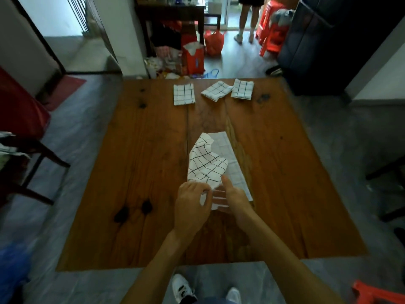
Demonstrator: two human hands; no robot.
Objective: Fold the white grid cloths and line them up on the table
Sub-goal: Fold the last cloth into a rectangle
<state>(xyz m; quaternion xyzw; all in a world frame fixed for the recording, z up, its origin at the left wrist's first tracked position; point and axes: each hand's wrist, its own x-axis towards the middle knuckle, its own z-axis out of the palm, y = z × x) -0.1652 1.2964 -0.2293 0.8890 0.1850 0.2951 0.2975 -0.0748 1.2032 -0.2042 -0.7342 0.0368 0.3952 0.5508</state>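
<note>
The white grid cloth [208, 163] is pinched at its near end by both hands, left [191, 207] and right [237, 199]; its long axis runs away from them, apparently half-folded.

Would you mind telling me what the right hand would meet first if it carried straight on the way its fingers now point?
The right hand points up-left, toward the table's far side. It would likely meet first the crumpled part of the cloth being folded, right at its fingertips. Depth is unclear, so it may already be touching.
</note>
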